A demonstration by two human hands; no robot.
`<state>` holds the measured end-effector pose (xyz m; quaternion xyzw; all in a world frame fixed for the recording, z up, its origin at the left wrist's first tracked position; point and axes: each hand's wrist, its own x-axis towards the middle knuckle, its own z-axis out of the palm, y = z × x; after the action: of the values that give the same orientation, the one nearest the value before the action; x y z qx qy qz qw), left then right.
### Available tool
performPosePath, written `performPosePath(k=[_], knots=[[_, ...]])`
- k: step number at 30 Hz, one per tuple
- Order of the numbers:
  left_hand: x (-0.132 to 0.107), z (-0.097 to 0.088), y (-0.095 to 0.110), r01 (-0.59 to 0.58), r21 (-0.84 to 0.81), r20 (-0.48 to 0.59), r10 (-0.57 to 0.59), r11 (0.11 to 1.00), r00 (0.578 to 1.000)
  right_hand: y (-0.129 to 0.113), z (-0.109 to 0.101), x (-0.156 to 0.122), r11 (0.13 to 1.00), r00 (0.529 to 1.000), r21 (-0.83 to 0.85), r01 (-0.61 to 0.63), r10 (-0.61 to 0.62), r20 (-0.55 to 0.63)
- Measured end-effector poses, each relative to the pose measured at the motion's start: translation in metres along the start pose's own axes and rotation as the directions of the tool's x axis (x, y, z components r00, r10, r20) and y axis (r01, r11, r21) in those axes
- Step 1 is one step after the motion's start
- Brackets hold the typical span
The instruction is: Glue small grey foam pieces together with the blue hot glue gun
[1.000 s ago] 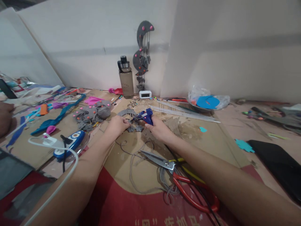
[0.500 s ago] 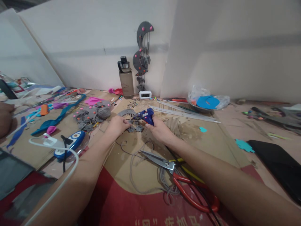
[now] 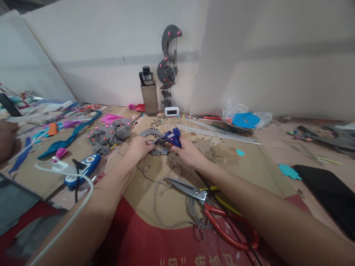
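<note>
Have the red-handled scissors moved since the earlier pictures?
No, the red-handled scissors show no visible shift in any direction against the cardboard beneath them.

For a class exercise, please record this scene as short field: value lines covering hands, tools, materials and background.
Left hand: left hand, fingertips at small grey pieces; exact grip unclear
Right hand: right hand, wrapped around a blue glue gun
Nearer the wearer: red-handled scissors, over loosely coiled grey cord
Work surface: cardboard
Back: upright bottle left of a small white clock
On wall: grey crescent ornament
Far right: black phone
</note>
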<state>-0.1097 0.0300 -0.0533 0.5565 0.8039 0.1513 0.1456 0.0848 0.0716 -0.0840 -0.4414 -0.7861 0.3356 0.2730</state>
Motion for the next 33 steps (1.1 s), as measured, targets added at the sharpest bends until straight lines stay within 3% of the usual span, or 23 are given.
performPosePath(k=[16, 21, 33], knots=[[-0.001, -0.0014, 0.0015, 0.011, 0.014, 0.014, -0.011, 1.0, 1.0, -0.0039, -0.0031, -0.0042, 0.999, 0.999, -0.036, 0.03, -0.032, -0.037], [0.0004, 0.0, 0.0005, -0.008, 0.021, 0.008, 0.008, 1.0, 1.0, -0.0032, -0.0024, -0.0048, 0.999, 0.996, 0.025, 0.045, -0.043, -0.08], [-0.0007, -0.0007, 0.0021, 0.003, 0.037, 0.001, -0.003, 0.999, 1.0, 0.002, 0.0014, -0.0006, 0.995, 0.998, 0.102, -0.018, 0.024, -0.051]])
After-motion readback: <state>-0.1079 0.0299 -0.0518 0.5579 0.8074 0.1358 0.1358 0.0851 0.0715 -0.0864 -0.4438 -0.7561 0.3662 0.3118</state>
